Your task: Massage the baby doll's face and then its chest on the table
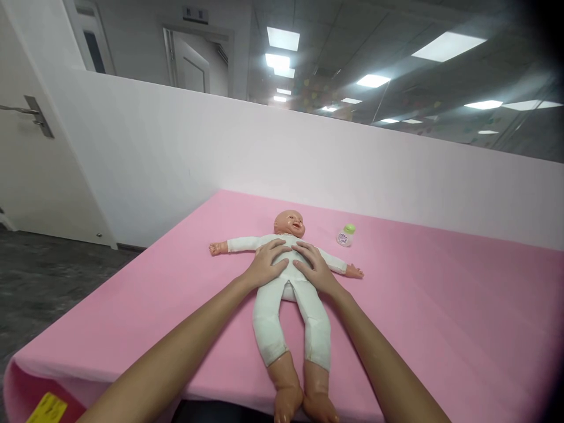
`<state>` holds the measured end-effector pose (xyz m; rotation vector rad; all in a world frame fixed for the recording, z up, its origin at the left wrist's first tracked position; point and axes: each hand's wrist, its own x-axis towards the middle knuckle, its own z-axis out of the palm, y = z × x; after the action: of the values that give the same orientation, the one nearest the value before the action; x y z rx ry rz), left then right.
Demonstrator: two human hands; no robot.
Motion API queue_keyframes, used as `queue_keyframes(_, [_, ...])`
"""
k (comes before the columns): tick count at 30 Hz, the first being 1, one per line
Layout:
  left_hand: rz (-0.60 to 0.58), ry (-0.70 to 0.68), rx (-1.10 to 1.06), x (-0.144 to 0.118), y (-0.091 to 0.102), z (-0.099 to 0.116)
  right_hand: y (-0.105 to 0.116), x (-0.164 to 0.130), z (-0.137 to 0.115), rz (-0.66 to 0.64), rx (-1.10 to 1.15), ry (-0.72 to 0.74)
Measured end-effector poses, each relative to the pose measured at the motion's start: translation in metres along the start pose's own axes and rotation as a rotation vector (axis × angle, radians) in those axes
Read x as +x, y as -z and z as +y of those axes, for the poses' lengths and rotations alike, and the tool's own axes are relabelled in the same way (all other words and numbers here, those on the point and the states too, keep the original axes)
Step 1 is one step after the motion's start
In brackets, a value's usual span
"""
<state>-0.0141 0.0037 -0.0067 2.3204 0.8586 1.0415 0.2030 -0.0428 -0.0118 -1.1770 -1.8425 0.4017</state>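
A baby doll [288,291] with a white cloth body lies on its back on the pink-covered table [176,317]. Its head points away from me, its arms are spread and its feet reach the near edge. My left hand [267,263] rests flat on the left side of the doll's torso, fingers stretched out. On the right side of the torso lies my right hand [314,267], also flat with its fingers apart. Neither hand is wrapped around anything. Just beyond the doll's right-hand arm stands a small clear bottle [345,236] with a green cap.
A white wall [308,158] borders the table's far side, with glass above it reflecting ceiling lights. At the left are a door [48,147] with a metal handle and a dark floor [57,270]. A yellow label [47,408] shows at the lower left.
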Motion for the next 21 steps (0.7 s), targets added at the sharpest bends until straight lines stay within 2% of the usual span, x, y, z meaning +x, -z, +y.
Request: queue_keyframes(21, [0.002, -0.007, -0.044, 0.0005, -0.0001, 0.0009, -0.0019, 0.0006, 0.0056, -0.005, -0.031, -0.016])
